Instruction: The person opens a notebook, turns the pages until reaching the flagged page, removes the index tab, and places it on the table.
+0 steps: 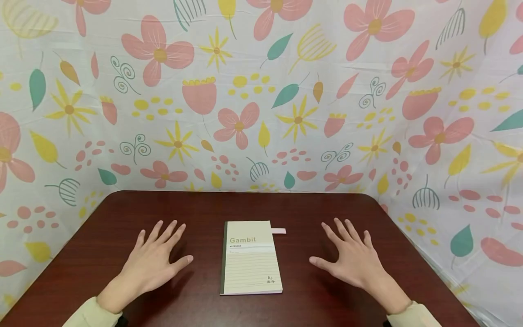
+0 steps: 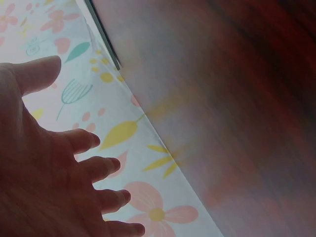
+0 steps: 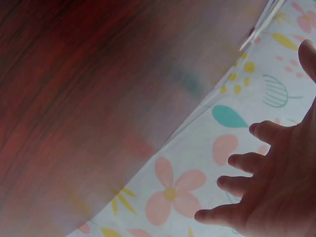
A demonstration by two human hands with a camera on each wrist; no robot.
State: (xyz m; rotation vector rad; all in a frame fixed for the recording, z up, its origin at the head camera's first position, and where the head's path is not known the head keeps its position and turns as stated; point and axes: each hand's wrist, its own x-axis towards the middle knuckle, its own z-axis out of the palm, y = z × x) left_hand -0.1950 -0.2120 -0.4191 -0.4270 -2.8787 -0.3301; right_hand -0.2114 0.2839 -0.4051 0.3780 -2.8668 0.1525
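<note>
Cream card cover on the flat, rectangular notebook (image 1: 251, 268), sitting in the middle of the table in the head view. It's got "Gambit" in gold-brown letters, fine ruled lines, a dark spine strip (image 1: 223, 259) down the left edge and a small pale paper tab (image 1: 279, 230) poking out on the right. Underneath is a dark reddish-brown, wood-grained tabletop (image 1: 300, 209) with rounded far corners and a bit of gloss. Behind it hangs a slightly creased white fabric sheet (image 1: 261, 156) printed with pink flowers, yellow starbursts and teal leaves. The left hand (image 1: 153, 261) is palm down on one side of the notebook, the right hand (image 1: 353, 259) on the other, both well apart from it. All the fingers are spread, thumbs out toward the notebook, nothing held. Can't tell if either palm touches the wood. Both sleeves (image 1: 91, 313) are pale cream.

Left wrist view: that hand's in shadow, fingers fanned with gaps, thumb sticking way out. The notebook's dark-edged side shows up top, and the wood has a hazy, streaky sheen.

Right wrist view: same spread fingers, thumb partly cut off by the frame. More streaky red-brown grain, plus a thin pale sliver (image 3: 262, 25) up top that I can't identify.
</note>
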